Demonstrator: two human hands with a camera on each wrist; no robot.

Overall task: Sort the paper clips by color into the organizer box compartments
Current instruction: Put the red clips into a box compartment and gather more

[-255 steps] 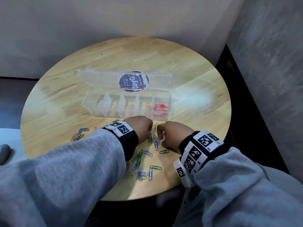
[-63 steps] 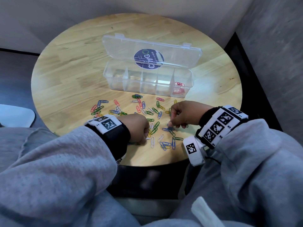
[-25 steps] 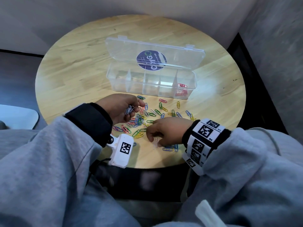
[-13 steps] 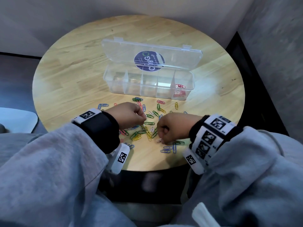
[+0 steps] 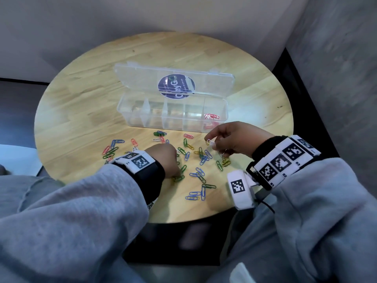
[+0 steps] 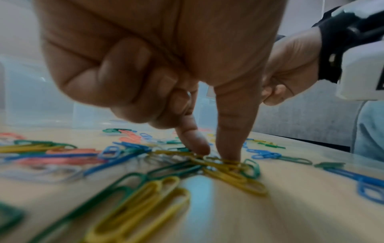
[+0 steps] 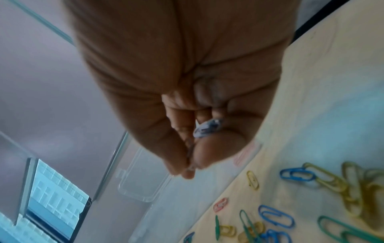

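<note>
The right hand [image 5: 228, 139], at the middle right, pinches what look like white clips [image 7: 207, 128] to carry to the organizer box [image 5: 173, 117], while the left hand [image 5: 167, 160], fingers curled, presses down on yellow clips [image 6: 228, 166] on the counter [image 5: 81, 111].

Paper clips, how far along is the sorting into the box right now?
Early stage. Done: only red clips lie in the box's rightmost compartment; the other compartments look empty. In hand: the right hand pinches white clips above the table, and the left hand holds a white clip while its fingertips press yellow clips. Left: blue, green, yellow and pink clips scattered loose.
</note>
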